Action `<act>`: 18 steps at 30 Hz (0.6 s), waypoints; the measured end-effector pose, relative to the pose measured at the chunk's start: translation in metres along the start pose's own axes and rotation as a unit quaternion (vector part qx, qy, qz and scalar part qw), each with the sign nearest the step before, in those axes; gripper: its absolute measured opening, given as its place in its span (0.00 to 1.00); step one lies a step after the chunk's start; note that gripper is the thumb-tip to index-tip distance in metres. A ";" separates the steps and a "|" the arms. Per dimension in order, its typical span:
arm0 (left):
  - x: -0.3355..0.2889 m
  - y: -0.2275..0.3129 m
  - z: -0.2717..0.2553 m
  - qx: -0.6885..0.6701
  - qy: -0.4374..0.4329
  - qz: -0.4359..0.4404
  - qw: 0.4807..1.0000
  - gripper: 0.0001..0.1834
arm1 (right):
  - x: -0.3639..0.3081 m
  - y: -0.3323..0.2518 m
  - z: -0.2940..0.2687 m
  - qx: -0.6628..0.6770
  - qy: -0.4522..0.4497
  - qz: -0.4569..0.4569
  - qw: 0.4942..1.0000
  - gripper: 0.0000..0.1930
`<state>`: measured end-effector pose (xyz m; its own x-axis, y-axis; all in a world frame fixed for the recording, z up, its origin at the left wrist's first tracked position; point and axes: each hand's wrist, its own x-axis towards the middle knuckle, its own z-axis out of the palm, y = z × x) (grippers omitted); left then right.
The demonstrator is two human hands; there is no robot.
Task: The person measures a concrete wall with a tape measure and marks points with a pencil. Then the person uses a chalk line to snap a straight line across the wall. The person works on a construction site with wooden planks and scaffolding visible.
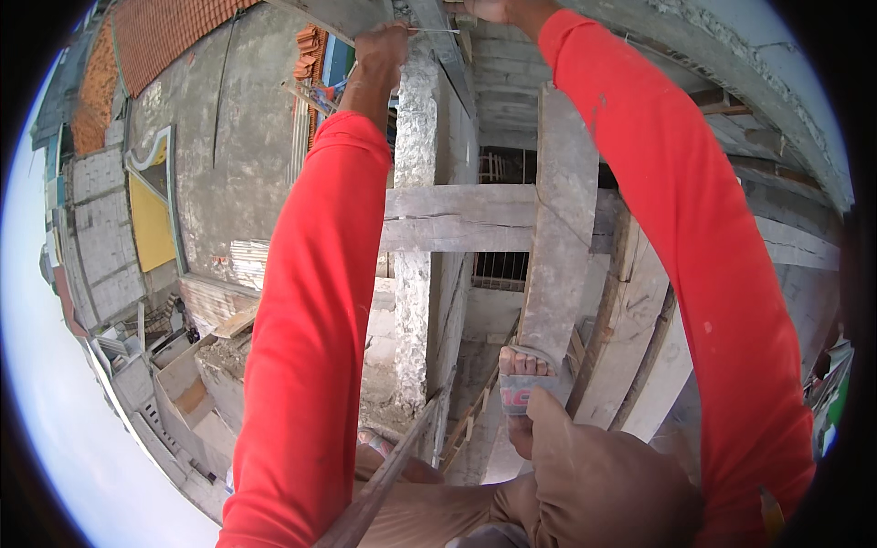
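Observation:
My left hand (382, 50) is raised at the top of the view, beside a rough concrete column (416, 137). Its fingers are curled closed, and a thin pale rod-like piece (435, 30) sticks out from them toward the right. What kind of piece it is cannot be made out. My right hand (491, 9) reaches up near a grey beam (443, 41). The upper edge cuts it off, so its fingers and anything in them are mostly hidden. Both arms are stretched far forward in red sleeves.
My sandalled foot (526, 370) stands on a narrow grey plank (562, 228), high above lower levels. A wooden crossbeam (457, 219) runs beneath it. More timber boards (621, 338) lie at right. A slanting pole (393, 470) passes close to my legs. Rooftops and a drop lie left.

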<state>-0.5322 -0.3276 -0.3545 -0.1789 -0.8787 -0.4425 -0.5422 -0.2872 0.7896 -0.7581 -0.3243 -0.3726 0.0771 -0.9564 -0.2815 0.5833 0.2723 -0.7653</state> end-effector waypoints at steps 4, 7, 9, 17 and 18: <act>-0.008 -0.008 0.004 0.051 0.019 -0.027 0.998 0.12 | -0.006 -0.007 0.019 0.011 0.094 -0.018 0.995 0.10; -0.025 -0.019 0.008 0.056 0.026 0.058 0.996 0.14 | -0.009 -0.006 0.032 -0.107 0.221 -0.044 0.968 0.09; -0.035 -0.025 0.010 -0.005 0.025 0.061 0.998 0.14 | -0.012 -0.004 0.034 -0.147 0.270 -0.067 0.949 0.08; -0.050 -0.034 0.029 -0.032 0.038 0.079 0.996 0.16 | -0.039 0.028 0.036 -0.460 0.447 -0.222 0.735 0.13; -0.052 -0.035 0.030 -0.033 0.038 0.092 0.994 0.16 | -0.049 0.025 0.033 -0.524 0.371 -0.228 0.732 0.13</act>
<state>-0.5289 -0.2603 -0.3723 -0.2069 -0.9442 -0.2561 -0.4495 -0.1408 0.8821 -0.7206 -0.2743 -0.3585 -0.6199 -0.7583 0.2019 -0.5594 0.2466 -0.7914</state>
